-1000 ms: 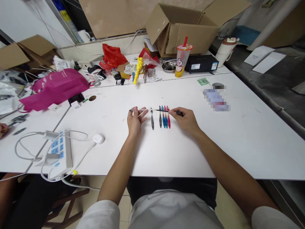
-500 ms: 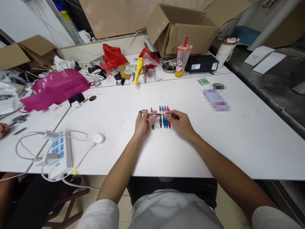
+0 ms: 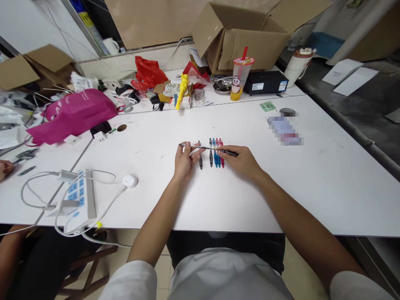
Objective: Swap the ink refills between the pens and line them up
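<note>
My left hand (image 3: pixel 185 161) pinches the clear barrel end of a pen, and my right hand (image 3: pixel 240 159) grips the dark part of a pen (image 3: pixel 229 153). Between the hands a thin line of pen parts runs almost level; whether they are joined I cannot tell. Under it on the white table lie a black pen (image 3: pixel 211 158), two blue pens (image 3: pixel 216 160) and two pink or red pens (image 3: pixel 222 160) side by side. Another black pen (image 3: pixel 200 161) lies apart on the left, partly covered by my left fingers.
A power strip (image 3: pixel 81 204) with cables and a white charger (image 3: pixel 130 180) are at the left. Behind stand a drink cup (image 3: pixel 240 79), a black box (image 3: pixel 265 83) and a large carton (image 3: pixel 250 48). Another person's hand (image 3: pixel 5 167) shows at the far left edge.
My hands have moved slightly apart, the left one leftward and the right one rightward. More of the dark pen part now shows at my right hand.
</note>
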`<state>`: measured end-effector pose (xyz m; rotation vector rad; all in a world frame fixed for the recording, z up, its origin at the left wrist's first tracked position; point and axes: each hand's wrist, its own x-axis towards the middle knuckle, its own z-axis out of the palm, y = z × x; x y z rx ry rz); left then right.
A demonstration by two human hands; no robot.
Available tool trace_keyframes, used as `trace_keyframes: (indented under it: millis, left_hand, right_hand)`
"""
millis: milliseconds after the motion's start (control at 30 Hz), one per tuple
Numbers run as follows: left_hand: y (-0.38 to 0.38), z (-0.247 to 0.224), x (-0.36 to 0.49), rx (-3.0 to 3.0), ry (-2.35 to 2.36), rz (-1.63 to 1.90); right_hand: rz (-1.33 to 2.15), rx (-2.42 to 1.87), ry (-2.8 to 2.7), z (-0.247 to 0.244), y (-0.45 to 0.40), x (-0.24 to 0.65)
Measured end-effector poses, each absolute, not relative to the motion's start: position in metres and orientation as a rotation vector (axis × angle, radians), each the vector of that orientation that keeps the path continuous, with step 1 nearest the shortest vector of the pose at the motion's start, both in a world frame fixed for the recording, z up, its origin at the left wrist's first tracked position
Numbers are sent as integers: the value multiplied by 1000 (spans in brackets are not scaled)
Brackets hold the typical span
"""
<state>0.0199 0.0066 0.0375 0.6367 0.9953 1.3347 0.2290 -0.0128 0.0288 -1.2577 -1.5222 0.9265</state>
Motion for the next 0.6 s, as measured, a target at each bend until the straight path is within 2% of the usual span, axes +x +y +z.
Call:
trace_keyframes:
  millis: [600]
  left_hand:
    - [2, 34, 25, 705, 969, 1309]
  right_hand:
    - [867, -1171, -1660, 32, -16, 225]
